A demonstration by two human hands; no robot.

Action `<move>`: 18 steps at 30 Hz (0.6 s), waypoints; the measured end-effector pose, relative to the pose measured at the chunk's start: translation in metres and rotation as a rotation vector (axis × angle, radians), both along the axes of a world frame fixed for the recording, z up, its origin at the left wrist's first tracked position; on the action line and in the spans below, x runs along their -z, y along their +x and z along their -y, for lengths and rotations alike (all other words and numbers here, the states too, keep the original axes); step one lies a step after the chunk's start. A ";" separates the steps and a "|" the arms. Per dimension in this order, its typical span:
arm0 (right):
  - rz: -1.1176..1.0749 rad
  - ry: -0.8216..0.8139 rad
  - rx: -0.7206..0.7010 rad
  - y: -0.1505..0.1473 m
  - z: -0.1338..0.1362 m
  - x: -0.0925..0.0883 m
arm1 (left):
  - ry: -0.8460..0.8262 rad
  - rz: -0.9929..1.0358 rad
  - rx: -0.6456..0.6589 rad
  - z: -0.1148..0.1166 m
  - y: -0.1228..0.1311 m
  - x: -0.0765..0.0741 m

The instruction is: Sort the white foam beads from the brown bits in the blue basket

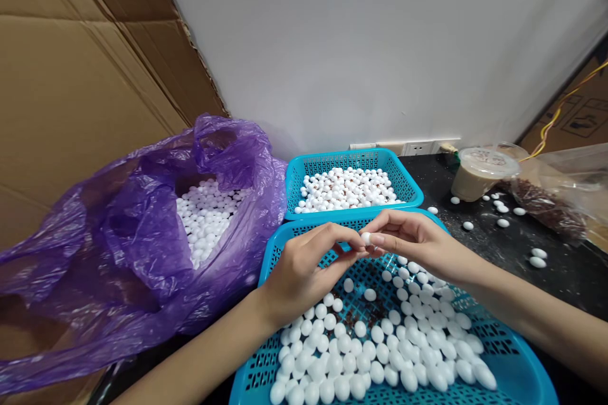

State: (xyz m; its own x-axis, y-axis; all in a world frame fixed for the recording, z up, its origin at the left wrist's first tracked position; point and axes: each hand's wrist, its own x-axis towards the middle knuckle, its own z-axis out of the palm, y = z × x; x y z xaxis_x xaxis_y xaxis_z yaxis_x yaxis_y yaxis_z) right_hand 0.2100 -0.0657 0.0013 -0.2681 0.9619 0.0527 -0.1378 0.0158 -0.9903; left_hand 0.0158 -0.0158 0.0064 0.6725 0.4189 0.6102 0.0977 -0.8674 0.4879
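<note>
A small white egg-shaped ball [366, 238] is pinched above the near blue basket. My right hand [408, 237] grips it between thumb and fingers. From the other side, my left hand [316, 262] has its fingertips closed against the same ball, partly hiding it. Below both hands, the near blue basket [522, 367] holds many loose white egg-shaped balls [349, 362], heaped toward its front and right. Reddish-brown bits [351, 316] lie on the mesh floor among them.
Behind stands a second blue basket [411, 190] of white balls and brown bits. A purple plastic bag [137, 240] of white balls is at left, by cardboard [95, 63]. A lidded cup [475, 177], stray balls and a bag of brown bits [546, 205] sit on the black tabletop [503, 259].
</note>
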 end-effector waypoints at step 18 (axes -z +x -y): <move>-0.009 -0.044 -0.037 -0.001 0.003 -0.002 | 0.040 0.064 0.002 0.001 0.001 -0.004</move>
